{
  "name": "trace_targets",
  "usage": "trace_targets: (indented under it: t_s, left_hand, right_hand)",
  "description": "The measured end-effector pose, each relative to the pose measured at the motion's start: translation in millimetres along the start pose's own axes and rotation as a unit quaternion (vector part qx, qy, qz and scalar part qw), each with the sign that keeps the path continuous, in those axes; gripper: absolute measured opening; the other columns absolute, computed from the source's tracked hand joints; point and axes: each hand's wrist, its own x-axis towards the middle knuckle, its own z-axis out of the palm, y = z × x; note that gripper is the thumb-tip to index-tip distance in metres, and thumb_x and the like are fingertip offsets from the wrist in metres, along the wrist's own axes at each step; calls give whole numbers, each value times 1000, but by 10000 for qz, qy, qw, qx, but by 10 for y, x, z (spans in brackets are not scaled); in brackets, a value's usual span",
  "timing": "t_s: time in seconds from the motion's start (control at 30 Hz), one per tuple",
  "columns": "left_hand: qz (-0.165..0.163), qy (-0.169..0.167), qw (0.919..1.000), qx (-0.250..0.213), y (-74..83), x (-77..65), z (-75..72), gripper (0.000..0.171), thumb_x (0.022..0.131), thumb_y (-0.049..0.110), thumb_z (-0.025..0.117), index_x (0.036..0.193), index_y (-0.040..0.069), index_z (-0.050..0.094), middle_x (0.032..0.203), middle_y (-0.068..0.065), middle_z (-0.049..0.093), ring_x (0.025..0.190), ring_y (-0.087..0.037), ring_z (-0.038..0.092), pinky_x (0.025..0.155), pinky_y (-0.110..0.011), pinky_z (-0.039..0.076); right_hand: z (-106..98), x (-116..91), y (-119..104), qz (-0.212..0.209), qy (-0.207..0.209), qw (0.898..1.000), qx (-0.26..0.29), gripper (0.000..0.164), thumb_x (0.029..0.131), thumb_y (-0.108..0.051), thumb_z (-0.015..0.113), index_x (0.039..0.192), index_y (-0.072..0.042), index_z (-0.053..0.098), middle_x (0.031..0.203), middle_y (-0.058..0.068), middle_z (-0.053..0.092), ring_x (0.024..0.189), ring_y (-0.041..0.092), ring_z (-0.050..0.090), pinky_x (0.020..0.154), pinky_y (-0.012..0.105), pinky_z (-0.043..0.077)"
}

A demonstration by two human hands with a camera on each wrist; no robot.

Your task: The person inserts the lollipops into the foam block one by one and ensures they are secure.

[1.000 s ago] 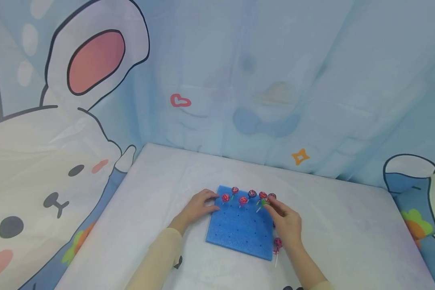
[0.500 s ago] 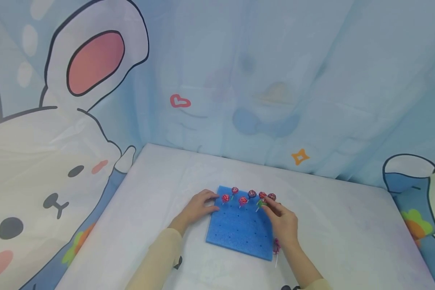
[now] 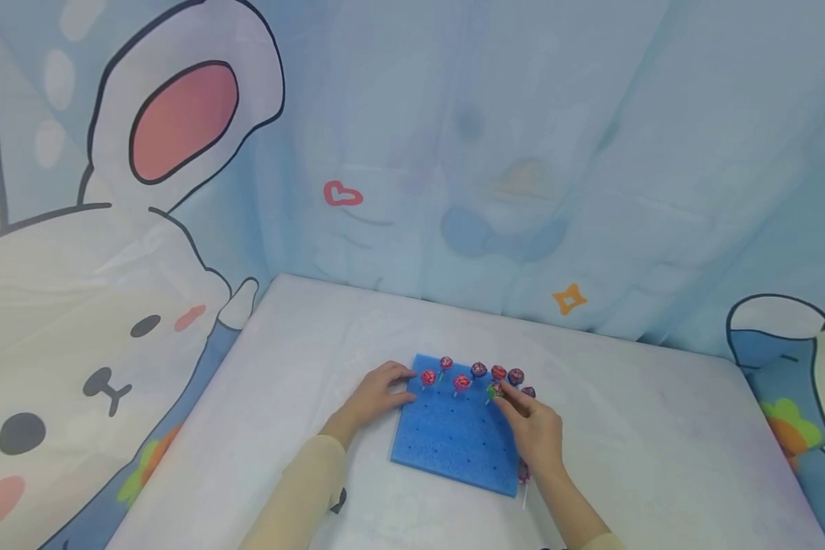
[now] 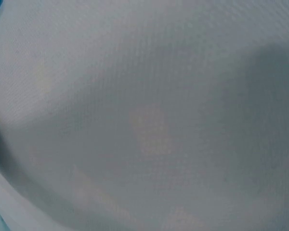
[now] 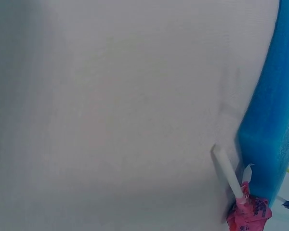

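Note:
A blue foam board [image 3: 447,435] with rows of small holes lies on the white table. My left hand [image 3: 374,396] rests against its left edge, thumb and fingers spread apart. With thumb and fingertips, my right hand [image 3: 539,435] pinches a green-wrapped lollipop [image 3: 494,391] over the board's upper right; I cannot tell whether its stick sits in a hole. Around it stand a red lollipop [image 3: 428,377], a pink lollipop [image 3: 461,383], a dark lollipop [image 3: 478,370] and several others along the far edge. The left wrist view shows mostly bare tabletop.
Beside the board's right edge a pink-wrapped lollipop [image 5: 249,214] lies on the table, its white stick pointing out; my right forearm partly covers it in the head view. A printed cloth [image 3: 412,153] hangs behind the table [image 3: 660,443].
My right hand has shifted slightly left with the green lollipop, bringing it lower and closer to the board. A dark lollipop at the right edge shows more. My left hand stays in place.

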Motion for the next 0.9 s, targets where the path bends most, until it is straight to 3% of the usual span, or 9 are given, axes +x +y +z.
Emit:
trace_targets:
  t_s: [0.23, 0.9]
  left_hand:
    - [-20, 11, 10000, 40, -6, 1, 5, 42, 93, 27, 69, 131, 11, 60, 128, -3, 58, 126, -19, 52, 108, -37, 42]
    - [18, 37, 10000, 0, 16, -8, -5, 42, 93, 27, 69, 131, 11, 60, 127, -3, 59, 124, -18, 53, 107, -37, 43]
  right_hand:
    - [12, -13, 15, -37, 13, 10000, -29, 36, 95, -25, 66, 130, -13, 65, 118, 16, 68, 110, 32, 65, 87, 37, 54]
    - [-89, -61, -9, -206, 44, 9998, 55, 40, 95, -26, 66, 132, -10, 62, 122, 13, 66, 111, 30, 64, 88, 35, 53]
